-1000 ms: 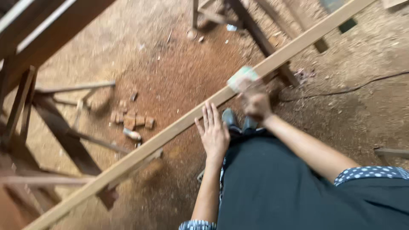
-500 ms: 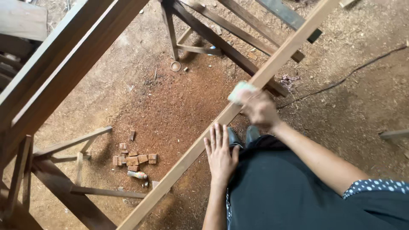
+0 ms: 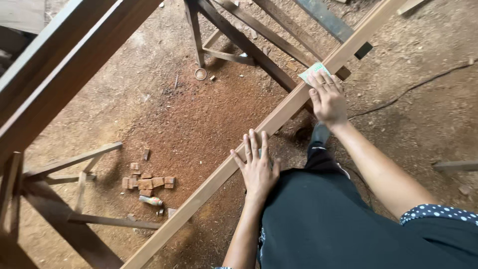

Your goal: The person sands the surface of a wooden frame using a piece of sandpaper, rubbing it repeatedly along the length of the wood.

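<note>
Wooden rail running lower-left to upper-right; left hand spread flat; right hand pressing sandpaper

Sawdust floor, scattered wood blocks

Long pale wooden beam lying diagonal, greenish sandpaper sheet flat on it.

A single head-worn camera looks steeply down from above the person's own body, close over both arms. It faces a sawdust floor, with a long wooden rail crossing diagonally from near left to far right.
</note>
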